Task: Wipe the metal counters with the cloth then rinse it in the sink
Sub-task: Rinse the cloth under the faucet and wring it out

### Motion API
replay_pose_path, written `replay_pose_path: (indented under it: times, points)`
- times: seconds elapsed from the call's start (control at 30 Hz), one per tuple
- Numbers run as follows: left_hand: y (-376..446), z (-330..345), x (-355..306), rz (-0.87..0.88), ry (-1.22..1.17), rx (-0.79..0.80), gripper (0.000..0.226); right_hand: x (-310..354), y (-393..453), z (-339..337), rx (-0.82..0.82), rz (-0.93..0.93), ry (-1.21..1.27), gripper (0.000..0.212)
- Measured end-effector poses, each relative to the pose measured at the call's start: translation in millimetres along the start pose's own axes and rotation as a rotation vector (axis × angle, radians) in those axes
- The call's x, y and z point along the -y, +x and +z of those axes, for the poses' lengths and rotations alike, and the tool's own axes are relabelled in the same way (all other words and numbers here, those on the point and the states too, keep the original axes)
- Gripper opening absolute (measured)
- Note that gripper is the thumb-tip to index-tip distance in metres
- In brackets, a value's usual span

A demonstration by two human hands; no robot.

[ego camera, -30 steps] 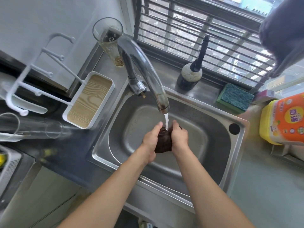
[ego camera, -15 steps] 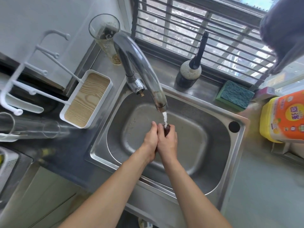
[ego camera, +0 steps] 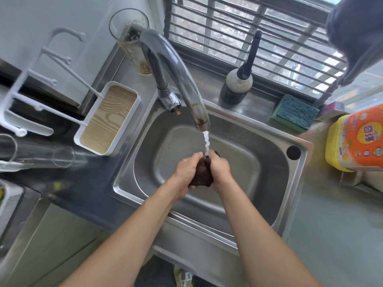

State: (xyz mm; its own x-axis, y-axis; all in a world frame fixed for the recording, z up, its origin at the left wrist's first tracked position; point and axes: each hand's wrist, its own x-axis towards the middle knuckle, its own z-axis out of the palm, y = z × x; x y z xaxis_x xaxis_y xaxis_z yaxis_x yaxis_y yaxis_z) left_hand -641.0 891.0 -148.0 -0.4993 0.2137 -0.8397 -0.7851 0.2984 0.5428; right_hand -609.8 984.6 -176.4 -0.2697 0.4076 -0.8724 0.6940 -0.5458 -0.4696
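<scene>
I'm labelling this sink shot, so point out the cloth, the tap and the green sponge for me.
cloth (ego camera: pixel 202 172), head view, on the dark bunched middle between the hands.
tap (ego camera: pixel 186 79), head view, on the curved spout.
green sponge (ego camera: pixel 295 113), head view, on its top scouring face.

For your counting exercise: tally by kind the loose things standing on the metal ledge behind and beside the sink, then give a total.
Drinking glass: 1
Dark bottle with black spout: 1
Green scouring sponge: 1
Yellow detergent jug with orange label: 1
Total: 4
</scene>
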Motion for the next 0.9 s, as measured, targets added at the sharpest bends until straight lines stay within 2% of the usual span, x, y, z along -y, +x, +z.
replay_pose_path:
  times: [0.07,0.1,0.17,0.23,0.33,0.47,0.57,0.7,0.77,0.83,0.9]
  points:
    - [0.5,-7.0,-2.0,0.046,-0.015,0.040,0.030,-0.7,4.8,-12.0,0.098,0.090,0.143,0.043]
    - [2.4,-11.6,-2.3,0.066,-0.057,0.045,0.025,0.3,5.5,-19.3,0.095,0.124,0.195,0.044]
    - [7.4,-20.5,-1.9,0.098,-0.126,0.035,0.011,1.1,5.6,-31.6,0.057,0.168,0.253,0.031]
    - [13.4,-23.2,1.9,0.126,-0.135,0.002,0.011,-0.1,-0.9,-37.5,0.074,0.177,0.226,0.023]
    - [17.5,-17.2,8.6,0.197,-0.092,-0.104,0.011,-8.2,-18.4,-24.1,0.087,0.087,0.178,0.016]
    - [17.4,-8.4,10.0,0.160,0.009,-0.149,0.023,-26.2,-37.3,6.8,0.003,-0.155,0.062,0.021]
    - [2.1,-0.7,1.7,0.143,0.050,-0.043,0.032,-19.8,-22.7,7.5,-0.146,-0.260,-0.054,0.026]
    - [-13.3,1.6,2.2,0.179,0.120,0.191,0.033,2.8,5.1,-18.1,-0.321,-0.209,0.125,0.034]
    - [-7.2,3.0,3.4,0.234,0.133,0.174,0.032,7.1,5.3,-21.3,-0.373,-0.192,0.178,0.043]
    - [0.9,6.1,1.2,0.246,0.072,0.054,0.033,5.7,-10.1,-13.0,-0.280,-0.228,0.062,0.054]
    - [8.2,6.3,-3.3,0.164,-0.114,-0.066,0.042,-4.5,-34.4,-0.8,-0.121,-0.291,-0.058,0.065]
